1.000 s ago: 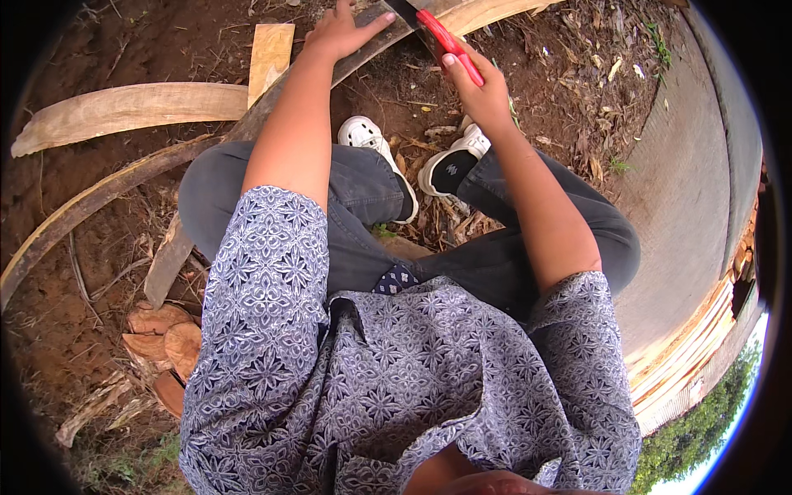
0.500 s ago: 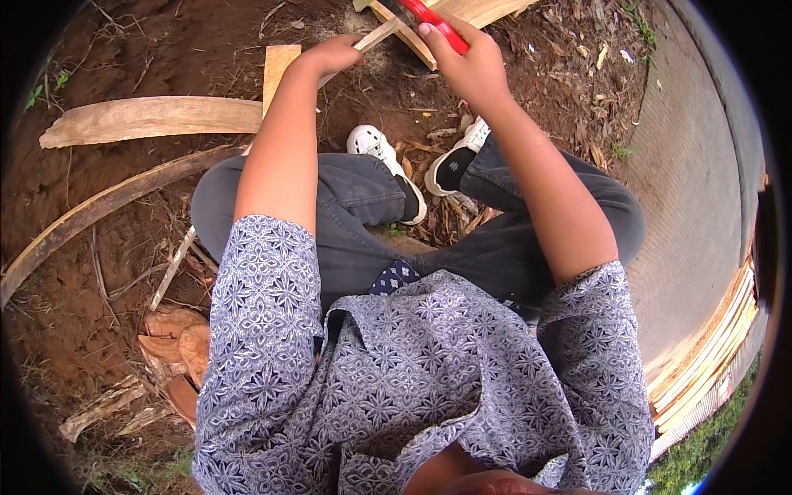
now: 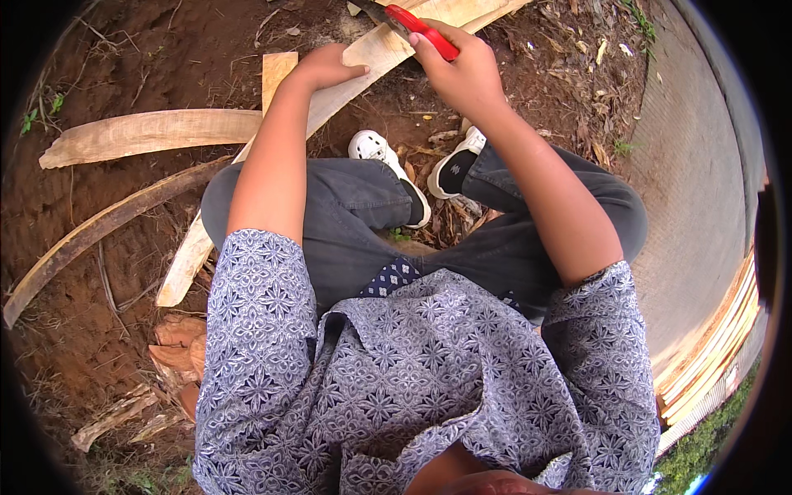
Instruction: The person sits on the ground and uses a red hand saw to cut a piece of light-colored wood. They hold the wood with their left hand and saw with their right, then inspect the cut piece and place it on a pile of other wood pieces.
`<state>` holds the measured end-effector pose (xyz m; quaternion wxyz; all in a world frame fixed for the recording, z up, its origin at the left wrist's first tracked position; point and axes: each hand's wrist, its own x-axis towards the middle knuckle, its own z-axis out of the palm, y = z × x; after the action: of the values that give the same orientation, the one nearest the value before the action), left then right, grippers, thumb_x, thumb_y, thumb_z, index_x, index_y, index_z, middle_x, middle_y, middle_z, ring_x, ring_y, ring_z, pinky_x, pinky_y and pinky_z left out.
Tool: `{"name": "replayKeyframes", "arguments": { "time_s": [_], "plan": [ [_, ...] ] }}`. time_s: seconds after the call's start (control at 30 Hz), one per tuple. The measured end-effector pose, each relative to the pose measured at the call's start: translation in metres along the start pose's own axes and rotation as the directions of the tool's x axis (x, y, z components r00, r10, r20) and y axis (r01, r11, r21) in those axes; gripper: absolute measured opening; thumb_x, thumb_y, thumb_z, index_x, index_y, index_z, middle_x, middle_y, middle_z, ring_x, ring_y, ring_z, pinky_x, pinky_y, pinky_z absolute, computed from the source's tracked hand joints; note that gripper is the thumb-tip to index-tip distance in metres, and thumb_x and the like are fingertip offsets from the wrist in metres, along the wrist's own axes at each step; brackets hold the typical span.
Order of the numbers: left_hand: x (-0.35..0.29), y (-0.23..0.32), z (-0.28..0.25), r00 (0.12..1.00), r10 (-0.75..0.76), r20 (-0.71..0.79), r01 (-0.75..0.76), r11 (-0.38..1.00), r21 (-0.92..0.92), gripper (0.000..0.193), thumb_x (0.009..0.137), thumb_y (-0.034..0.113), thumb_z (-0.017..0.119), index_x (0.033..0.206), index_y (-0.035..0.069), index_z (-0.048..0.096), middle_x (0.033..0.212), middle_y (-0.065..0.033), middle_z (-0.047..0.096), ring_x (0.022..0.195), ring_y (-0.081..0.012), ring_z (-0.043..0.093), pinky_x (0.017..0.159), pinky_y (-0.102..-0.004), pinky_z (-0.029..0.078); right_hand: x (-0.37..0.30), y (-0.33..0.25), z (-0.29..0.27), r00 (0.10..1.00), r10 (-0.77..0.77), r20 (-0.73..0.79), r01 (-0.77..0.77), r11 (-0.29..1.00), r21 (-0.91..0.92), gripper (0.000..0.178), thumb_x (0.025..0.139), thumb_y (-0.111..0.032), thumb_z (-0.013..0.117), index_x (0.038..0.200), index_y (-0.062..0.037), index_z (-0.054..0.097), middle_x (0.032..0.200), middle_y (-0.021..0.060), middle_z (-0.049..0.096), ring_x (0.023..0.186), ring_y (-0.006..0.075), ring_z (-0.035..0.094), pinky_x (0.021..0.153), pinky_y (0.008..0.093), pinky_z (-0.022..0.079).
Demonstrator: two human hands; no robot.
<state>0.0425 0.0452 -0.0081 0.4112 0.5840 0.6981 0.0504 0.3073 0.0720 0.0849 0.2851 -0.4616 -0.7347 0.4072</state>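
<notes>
Head view: below us are our patterned shirt (image 3: 404, 371) and dark trousers (image 3: 342, 194), with two white shoes (image 3: 371, 147) on brown soil (image 3: 190, 49) between our bent legs. A pale plank (image 3: 379, 54) slants past our left knee (image 3: 227, 194), from lower left up toward the top, partly hidden behind that knee and our left forearm (image 3: 280, 157). Our left hand (image 3: 330, 68) rests on it, thumb laid over its upper face; the other fingers are mostly hidden, so we cannot tell whether they close around the edge. Our right hand (image 3: 469, 73) is wrapped around a red-handled tool (image 3: 443, 47), thumb pressed against the red grip, and its dark blade (image 3: 375, 11) points up and left by the plank's far stretch; we cannot tell whether it touches wood. On our left lie reddish cut wood pieces (image 3: 175, 330), then a thin curved strip (image 3: 115, 213), a broader curved board (image 3: 148, 139) and, near its end, a short flat board (image 3: 279, 74). On our right spreads a large grey sheet (image 3: 693, 190), with stacked slats (image 3: 714, 338) at its lower edge and green foliage (image 3: 701, 437) farthest off.
</notes>
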Motion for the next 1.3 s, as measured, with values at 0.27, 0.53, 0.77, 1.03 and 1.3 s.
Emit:
{"name": "replayKeyframes", "arguments": {
  "time_s": [0.27,0.53,0.77,1.03,1.3],
  "plan": [
    [-0.002,0.004,0.006,0.971,-0.173,-0.168,0.207,0.954,0.218,0.078,0.069,0.072,0.082,0.115,0.009,0.075,0.114,-0.0148,0.076,0.108,-0.0303,0.073,0.089,-0.0454,0.057,-0.015,0.043,0.003,0.998,-0.062,0.019,0.058,0.984,0.169,0.042,0.098,-0.031,0.070,0.132,-0.0073,0.068,0.092,0.0174,0.074,0.081,0.0255,0.071,0.077,0.0361,0.054],
    [-0.004,0.000,0.030,0.874,-0.309,-0.376,0.420,0.869,0.262,0.094,0.070,0.075,0.078,0.135,0.008,0.062,0.126,-0.0157,0.072,0.117,-0.0313,0.069,0.095,-0.0459,0.054,0.001,0.089,0.054,0.994,-0.057,0.091,0.036,0.975,0.220,0.047,0.096,-0.030,0.070,0.139,-0.0119,0.063,0.107,0.0220,0.074,0.099,0.0344,0.073,0.088,0.0400,0.054],
    [0.012,-0.031,0.019,0.887,-0.300,-0.351,0.394,0.888,0.237,0.102,0.072,0.075,0.076,0.137,0.000,0.057,0.135,-0.0240,0.065,0.129,-0.0368,0.061,0.106,-0.0476,0.048,0.030,0.063,0.062,0.989,-0.082,0.126,0.065,0.989,0.134,0.044,0.097,-0.035,0.065,0.135,-0.0113,0.064,0.101,0.0224,0.073,0.094,0.0372,0.071,0.085,0.0438,0.054],
    [0.030,-0.024,0.021,0.822,-0.471,-0.319,0.526,0.844,0.108,0.086,0.094,0.077,0.037,0.125,0.005,0.074,0.128,-0.0199,0.071,0.123,-0.0341,0.066,0.099,-0.0470,0.052,0.050,0.055,0.072,0.993,-0.048,0.112,0.042,0.998,0.056,0.042,0.095,-0.035,0.065,0.129,-0.0111,0.069,0.091,0.0210,0.073,0.086,0.0402,0.070,0.080,0.0468,0.055],
    [0.007,0.009,0.016,0.764,-0.524,-0.376,0.572,0.820,0.021,0.083,0.095,0.075,0.034,0.114,0.007,0.078,0.117,-0.0197,0.075,0.115,-0.0341,0.070,0.093,-0.0459,0.054,0.030,0.052,0.042,0.980,-0.057,0.193,0.025,0.986,0.164,0.047,0.098,-0.034,0.067,0.139,-0.0114,0.064,0.089,0.0160,0.073,0.077,0.0231,0.068,0.076,0.0365,0.054]
  ]
}}
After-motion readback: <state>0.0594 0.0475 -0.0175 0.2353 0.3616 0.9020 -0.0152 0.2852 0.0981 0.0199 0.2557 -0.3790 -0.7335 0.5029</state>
